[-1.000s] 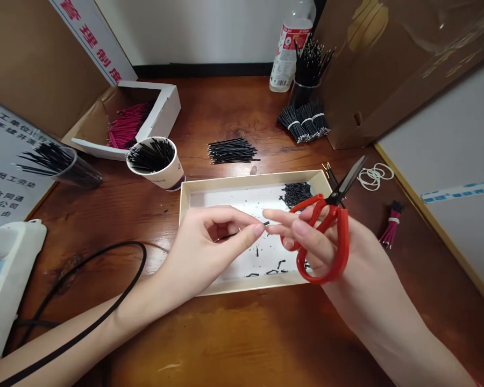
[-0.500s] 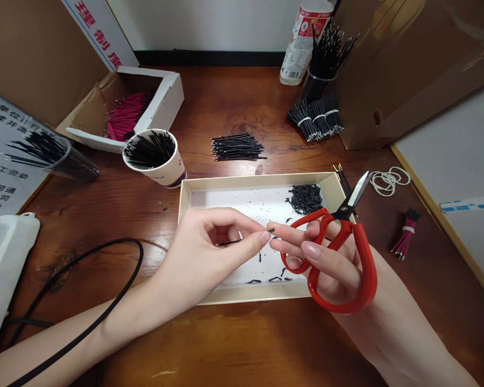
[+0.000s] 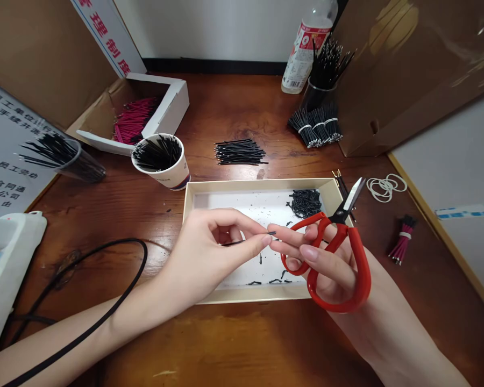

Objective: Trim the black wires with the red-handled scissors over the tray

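The left hand (image 3: 213,242) pinches a thin black wire (image 3: 271,233) above the box (image 3: 258,295), thumb and finger hiding all but its tip and a dark stretch left of the thumb. The right hand (image 3: 336,269) holds red scissors (image 3: 341,236), blades toward the far right; whether its fingertips touch the wire is unclear. Both hands cover part of the box. The far bottle (image 3: 304,54) is cut off at its top.

head view, forward and down
from the wearer's eye height, close above the left hand (image 3: 215,250) and right hand (image 3: 333,264), facing across the table (image 3: 210,344) toward a pale wall (image 3: 213,29).
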Tool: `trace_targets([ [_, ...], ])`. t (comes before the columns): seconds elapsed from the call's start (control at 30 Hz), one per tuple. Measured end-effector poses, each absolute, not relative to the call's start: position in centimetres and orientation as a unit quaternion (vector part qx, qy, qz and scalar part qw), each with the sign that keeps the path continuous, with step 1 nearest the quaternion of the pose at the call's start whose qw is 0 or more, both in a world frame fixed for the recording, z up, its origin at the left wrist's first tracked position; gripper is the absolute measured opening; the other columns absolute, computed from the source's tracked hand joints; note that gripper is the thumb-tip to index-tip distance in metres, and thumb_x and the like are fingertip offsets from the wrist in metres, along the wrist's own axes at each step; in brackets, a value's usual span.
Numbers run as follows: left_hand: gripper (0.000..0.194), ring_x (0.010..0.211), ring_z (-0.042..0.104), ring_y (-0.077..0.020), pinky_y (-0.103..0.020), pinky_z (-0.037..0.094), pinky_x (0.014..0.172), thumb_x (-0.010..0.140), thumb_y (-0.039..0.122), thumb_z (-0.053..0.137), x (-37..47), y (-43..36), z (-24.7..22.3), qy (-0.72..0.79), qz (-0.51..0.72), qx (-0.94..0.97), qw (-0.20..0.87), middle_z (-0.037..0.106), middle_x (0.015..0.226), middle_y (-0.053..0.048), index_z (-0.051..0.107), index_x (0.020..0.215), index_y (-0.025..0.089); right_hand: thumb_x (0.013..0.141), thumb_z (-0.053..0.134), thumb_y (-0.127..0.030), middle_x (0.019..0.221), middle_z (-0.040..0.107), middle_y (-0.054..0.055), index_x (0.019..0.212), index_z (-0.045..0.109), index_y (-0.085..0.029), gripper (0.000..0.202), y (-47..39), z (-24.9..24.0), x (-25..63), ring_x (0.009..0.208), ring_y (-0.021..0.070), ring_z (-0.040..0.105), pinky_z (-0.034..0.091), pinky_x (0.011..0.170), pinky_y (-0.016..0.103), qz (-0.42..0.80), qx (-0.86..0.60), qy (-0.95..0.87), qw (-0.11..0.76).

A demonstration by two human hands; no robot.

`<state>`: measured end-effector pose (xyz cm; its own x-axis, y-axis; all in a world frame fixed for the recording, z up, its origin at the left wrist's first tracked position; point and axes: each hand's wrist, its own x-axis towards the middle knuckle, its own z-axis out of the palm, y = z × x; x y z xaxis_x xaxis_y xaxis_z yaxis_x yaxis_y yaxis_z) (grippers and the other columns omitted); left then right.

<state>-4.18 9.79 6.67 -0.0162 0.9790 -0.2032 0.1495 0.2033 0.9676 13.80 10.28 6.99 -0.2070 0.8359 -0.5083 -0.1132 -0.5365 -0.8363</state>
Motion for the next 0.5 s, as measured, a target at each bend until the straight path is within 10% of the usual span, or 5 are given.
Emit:
trace_targets([
  [0.5, 0.008, 0.067, 0.05, -0.0164, -0.03, 0.034, 0.065, 0.091, 0.018, 0.046, -4.1, 9.6, 4.9, 0.606, 0.377, 0.521, 0.469, 0.054, 0.075, 0.001, 0.041, 0.086, 0.022, 0.081, 0.064, -0.018, 0.088, 0.072, 0.004, 0.082, 0.049, -0.021, 0.014, 19.6, 10.3, 3.0, 0.079, 0.0184, 0.066, 0.048, 0.069, 0.031, 0.367, -0.312, -0.843, 0.239],
])
